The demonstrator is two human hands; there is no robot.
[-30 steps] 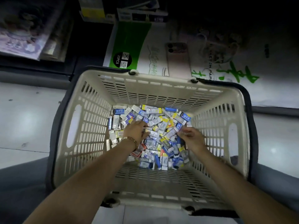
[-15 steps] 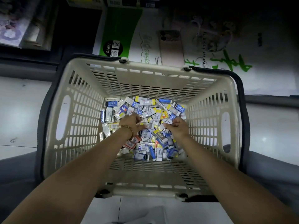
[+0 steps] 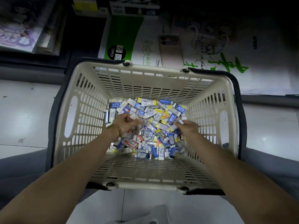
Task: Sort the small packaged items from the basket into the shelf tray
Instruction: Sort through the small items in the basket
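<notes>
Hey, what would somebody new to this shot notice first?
A beige plastic shopping basket fills the middle of the view, its bottom heaped with small blue, white and yellow packets. The left hand, wearing a beaded bracelet, and the right hand both reach into the heap, each seeming to pinch one of them. Beyond the basket, a pink phone lies on a green-and-white paper pack.

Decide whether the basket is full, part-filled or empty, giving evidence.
Part-filled: a shallow heap of packets covers only the floor of the basket; its walls stand bare above.
</notes>
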